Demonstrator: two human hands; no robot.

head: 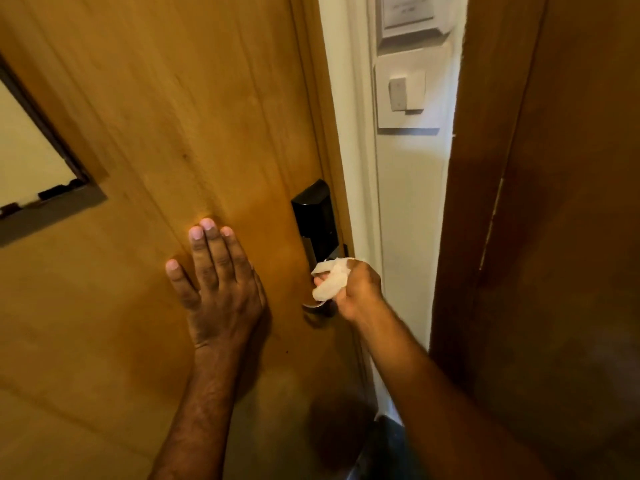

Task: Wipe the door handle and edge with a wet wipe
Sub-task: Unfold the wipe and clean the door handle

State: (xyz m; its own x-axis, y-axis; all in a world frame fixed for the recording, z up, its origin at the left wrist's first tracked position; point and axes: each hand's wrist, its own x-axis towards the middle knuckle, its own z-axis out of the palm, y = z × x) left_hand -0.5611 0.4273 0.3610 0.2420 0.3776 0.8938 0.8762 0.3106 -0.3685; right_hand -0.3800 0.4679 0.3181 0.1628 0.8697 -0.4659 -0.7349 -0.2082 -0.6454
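A tall wooden door [173, 116] fills the left and middle of the head view. Near its right edge sits a black lock plate [315, 216], with a silver lever handle [313, 304] just below it, mostly hidden. My right hand [358, 289] is closed around a crumpled white wet wipe [330, 280] and presses it over the handle. My left hand [218, 275] lies flat on the door face, fingers spread, to the left of the lock. The door's edge [341, 188] runs along the lock plate's right side.
A white wall strip [412, 220] right of the door carries a light switch [406, 93] and a plate above it. A dark brown wooden panel [554, 237] stands close on the right. A dark-framed notice [38, 157] hangs on the door at left.
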